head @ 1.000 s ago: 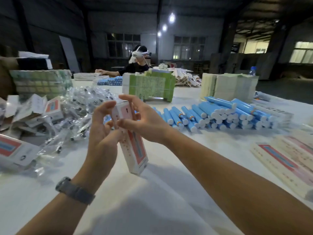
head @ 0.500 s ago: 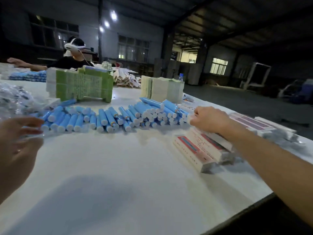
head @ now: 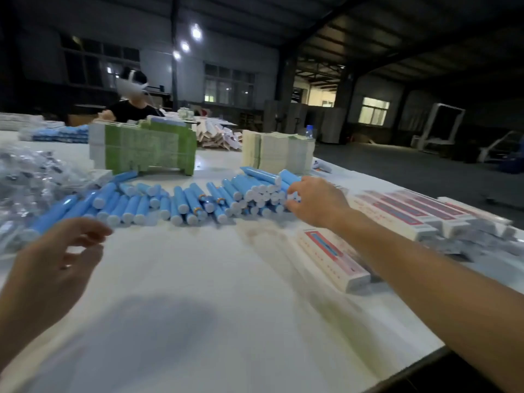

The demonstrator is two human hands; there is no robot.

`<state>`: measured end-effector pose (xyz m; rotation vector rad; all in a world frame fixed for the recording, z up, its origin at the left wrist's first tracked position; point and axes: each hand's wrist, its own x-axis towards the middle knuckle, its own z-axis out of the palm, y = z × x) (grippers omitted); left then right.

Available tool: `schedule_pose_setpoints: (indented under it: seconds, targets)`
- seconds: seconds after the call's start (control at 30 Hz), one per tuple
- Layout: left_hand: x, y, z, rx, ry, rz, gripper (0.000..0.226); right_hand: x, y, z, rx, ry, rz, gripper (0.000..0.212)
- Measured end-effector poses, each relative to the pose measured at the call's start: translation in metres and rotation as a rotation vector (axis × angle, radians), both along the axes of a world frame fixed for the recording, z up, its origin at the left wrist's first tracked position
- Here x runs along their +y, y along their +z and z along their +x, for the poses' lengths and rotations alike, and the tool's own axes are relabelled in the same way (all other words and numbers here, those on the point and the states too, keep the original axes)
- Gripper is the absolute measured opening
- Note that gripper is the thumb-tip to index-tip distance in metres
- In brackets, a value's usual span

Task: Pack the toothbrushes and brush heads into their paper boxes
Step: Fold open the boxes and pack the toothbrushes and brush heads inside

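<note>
Right hand (head: 316,201) moved onto toothbrushes (head: 255,191), grip unclear, left hand (head: 54,259) loosely spread, blurred

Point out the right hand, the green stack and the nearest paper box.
right hand (head: 317,204): head view, back of the hand.
green stack (head: 150,150): head view, front face.
nearest paper box (head: 331,258): head view, printed top face.

I see both my forearms bare, no sleeves reaching into view. My left hand (head: 54,259) and right hand (head: 314,202) wear no gloves. Motion blur smears the left one's fingers (head: 85,234).
</note>
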<state>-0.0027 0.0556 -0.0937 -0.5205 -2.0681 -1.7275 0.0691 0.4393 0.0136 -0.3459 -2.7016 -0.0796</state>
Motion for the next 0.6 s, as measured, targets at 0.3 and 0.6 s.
schedule_pose_setpoints:
  seconds: [0.3,0.6]
  targets:
    - [-0.005,0.02,0.026,0.146,0.19,-0.263,0.045,-0.288,-0.025,-0.053,0.302,0.827,-0.757,0.011]
    - [-0.098,0.043,0.008,-0.166,0.914,-0.656,0.039,-0.353,-0.035,-0.066,0.284,1.076,-0.885,0.013]
